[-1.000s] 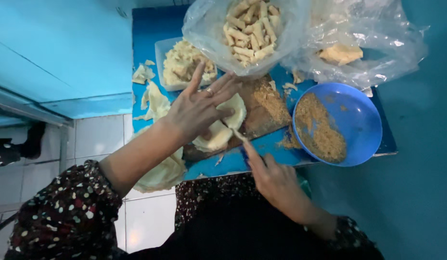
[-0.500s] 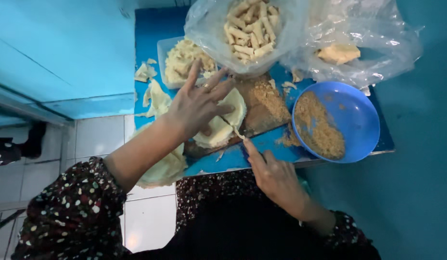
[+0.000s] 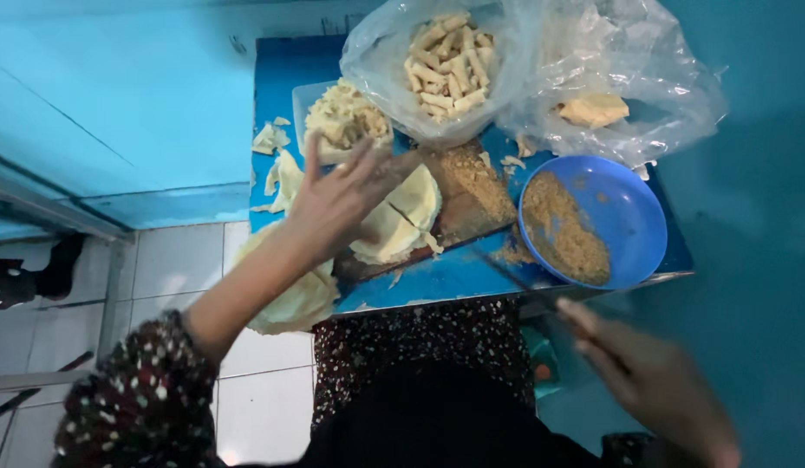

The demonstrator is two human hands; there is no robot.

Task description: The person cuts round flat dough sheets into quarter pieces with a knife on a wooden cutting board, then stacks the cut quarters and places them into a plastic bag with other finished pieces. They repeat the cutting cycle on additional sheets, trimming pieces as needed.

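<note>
Left hand (image 3: 337,204) spread flat, fingers wide, pressing down on a pale round wrapper sheet (image 3: 402,217) laid over a brown wooden board (image 3: 472,186) on the blue counter (image 3: 437,277). A thin dark line crossing the sheet, perhaps a cut, too fine to tell. Right hand (image 3: 654,381) low at the near right, off the counter edge, blurred; fingers seemingly curled around a thin dark blade-like tool (image 3: 506,269) pointing up-left toward the board, though grip cannot be told for sure. Just right of the board, a blue bowl (image 3: 632,208) with brown crumbs (image 3: 563,230) heaped in its left half; more crumbs scattered on the board's far end. Behind the board, a clear plastic bag (image 3: 394,78) open on a pile of pale rolled sticks (image 3: 450,61). Beside that, to the right, another crumpled clear bag (image 3: 645,61) with a yellowish block (image 3: 593,110) inside. Left of the sticks, a small tray (image 3: 300,104) heaped with pale shredded filling (image 3: 346,117). Torn wrapper scraps (image 3: 277,156) at the counter's left edge, and a stack of pale sheets (image 3: 294,299) hanging over the near left corner under the forearm.
</note>
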